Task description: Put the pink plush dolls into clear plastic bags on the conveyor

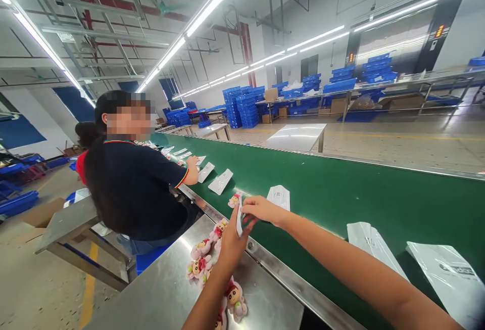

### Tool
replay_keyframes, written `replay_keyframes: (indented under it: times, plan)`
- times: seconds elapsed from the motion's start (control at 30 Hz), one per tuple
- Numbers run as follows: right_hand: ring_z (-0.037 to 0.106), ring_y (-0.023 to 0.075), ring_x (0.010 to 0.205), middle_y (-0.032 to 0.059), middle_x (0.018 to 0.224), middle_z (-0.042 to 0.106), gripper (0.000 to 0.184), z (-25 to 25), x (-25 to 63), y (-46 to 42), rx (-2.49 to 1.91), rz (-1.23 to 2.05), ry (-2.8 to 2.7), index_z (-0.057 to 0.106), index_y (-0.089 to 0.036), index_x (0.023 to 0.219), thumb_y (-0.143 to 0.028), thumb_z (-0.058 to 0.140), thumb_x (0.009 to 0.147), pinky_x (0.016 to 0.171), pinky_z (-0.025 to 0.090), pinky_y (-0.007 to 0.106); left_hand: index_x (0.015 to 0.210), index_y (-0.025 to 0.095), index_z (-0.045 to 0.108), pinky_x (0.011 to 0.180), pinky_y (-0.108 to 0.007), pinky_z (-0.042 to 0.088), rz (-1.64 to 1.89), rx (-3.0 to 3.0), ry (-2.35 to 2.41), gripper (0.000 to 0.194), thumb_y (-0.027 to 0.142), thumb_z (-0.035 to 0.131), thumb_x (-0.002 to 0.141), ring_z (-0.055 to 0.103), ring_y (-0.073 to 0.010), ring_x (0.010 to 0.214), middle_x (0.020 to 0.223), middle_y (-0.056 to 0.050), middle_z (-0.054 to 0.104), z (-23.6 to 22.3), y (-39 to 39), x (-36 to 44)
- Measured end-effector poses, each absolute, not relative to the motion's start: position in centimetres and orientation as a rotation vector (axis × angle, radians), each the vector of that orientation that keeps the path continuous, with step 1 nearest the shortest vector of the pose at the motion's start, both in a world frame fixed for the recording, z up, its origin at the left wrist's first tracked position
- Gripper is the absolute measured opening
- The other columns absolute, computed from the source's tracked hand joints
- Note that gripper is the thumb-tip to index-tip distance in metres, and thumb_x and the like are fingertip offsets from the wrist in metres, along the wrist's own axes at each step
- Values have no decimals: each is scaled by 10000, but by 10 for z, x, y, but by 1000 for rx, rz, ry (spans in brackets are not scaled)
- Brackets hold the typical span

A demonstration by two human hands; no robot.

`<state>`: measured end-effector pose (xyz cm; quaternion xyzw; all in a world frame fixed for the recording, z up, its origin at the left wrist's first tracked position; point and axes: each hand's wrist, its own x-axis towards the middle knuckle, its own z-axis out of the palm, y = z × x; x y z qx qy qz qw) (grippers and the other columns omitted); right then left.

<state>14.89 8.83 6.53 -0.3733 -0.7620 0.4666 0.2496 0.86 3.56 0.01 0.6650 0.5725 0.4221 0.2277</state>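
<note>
A small white plastic bag (pixel 239 220) is held edge-on over the near side of the green conveyor belt. My left hand (pixel 234 239) has its fingers closed round the bag's lower part. At the bag's upper edge, the fingers of my right hand (pixel 263 209) pinch it from the other side. One pink plush doll (pixel 234 199) shows just beyond the bag; whether it touches the bag I cannot tell. Beside and below my left wrist, several similar plush dolls (pixel 199 267) lie on a steel table (pixel 273 294), some hidden by my forearm.
White bags (pixel 279 196) lie spaced along the green belt (pixel 322 183), several near my right arm. A co-worker (pixel 140 183) sits to the left, one hand over the belt. Metal edging (pixel 261 256) separates table and belt. Blue crates (pixel 240 107) are stacked beyond.
</note>
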Motion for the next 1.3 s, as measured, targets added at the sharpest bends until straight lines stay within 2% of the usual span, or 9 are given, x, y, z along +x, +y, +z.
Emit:
replay_keyframes:
  times: [0.1, 0.2, 0.33, 0.43, 0.53, 0.73, 0.97, 1.13, 1.3]
  plan:
    - [581, 140, 780, 37, 961, 630, 289, 71, 167, 86, -962, 1148, -1953, 606, -204, 915, -448, 535, 776, 634, 484, 250, 1191, 174, 534, 941, -385, 388, 1264, 1702, 1595, 430, 394, 406, 845, 523, -252, 1089, 1122, -87, 622, 3, 29, 3]
    - [536, 129, 749, 17, 973, 604, 344, 71, 175, 91, -885, 866, -2089, 621, -232, 973, -453, 629, 709, 684, 447, 258, 1054, 150, 618, 861, -374, 448, 1229, 1523, 1476, 431, 466, 509, 783, 583, -261, 969, 997, -87, 673, 10, 24, -10]
    - [502, 109, 645, -19, 704, 563, 306, 67, 162, 98, -740, 891, -2150, 631, -190, 702, -489, 580, 747, 597, 407, 219, 1081, 159, 605, 905, -347, 439, 1305, 1291, 1254, 486, 464, 627, 703, 566, -254, 1042, 1102, -83, 644, 27, 20, -21]
    - [524, 102, 622, -10, 726, 584, 410, 67, 149, 113, -750, 1085, -2080, 635, -199, 832, -572, 469, 795, 545, 410, 202, 1142, 161, 557, 857, -361, 475, 1468, 1088, 1237, 594, 482, 670, 655, 582, -263, 1026, 1124, -102, 631, 39, 19, -24]
    - [560, 112, 623, 27, 775, 634, 490, 61, 146, 139, -1145, 1098, -1991, 617, -192, 938, -568, 309, 868, 552, 428, 211, 1130, 162, 556, 820, -356, 495, 1572, 951, 1182, 620, 447, 722, 605, 607, -254, 980, 1080, -99, 649, 47, 16, -26]
    - [520, 134, 458, 21, 455, 548, 329, 25, 142, 167, -1486, 1053, -1993, 559, -164, 581, -399, 514, 807, 499, 407, 242, 907, 107, 625, 752, -340, 487, 1466, 957, 1270, 454, 389, 753, 576, 641, -217, 772, 803, -70, 687, 38, 9, -33]
    - [536, 90, 600, -17, 689, 593, 253, 58, 136, 141, -1153, 918, -1880, 522, -190, 787, -421, 439, 849, 584, 427, 202, 811, 117, 644, 677, -284, 441, 1239, 1276, 1400, 400, 412, 734, 557, 586, -185, 692, 732, -35, 661, 33, 14, -30]
    - [480, 92, 522, -35, 619, 523, 340, 105, 163, 90, -693, 1038, -1668, 497, -201, 778, -537, 456, 810, 497, 412, 214, 686, 141, 632, 606, -242, 394, 1158, 1514, 1446, 221, 340, 683, 603, 517, -143, 612, 643, 7, 605, 44, 12, -6]
    - [484, 99, 593, -20, 692, 584, 245, 113, 197, 55, -736, 625, -1954, 560, -205, 755, -414, 471, 847, 569, 381, 223, 715, 147, 619, 568, -221, 357, 1091, 1522, 1368, 243, 367, 679, 629, 468, -114, 569, 608, 29, 564, 53, 6, 12]
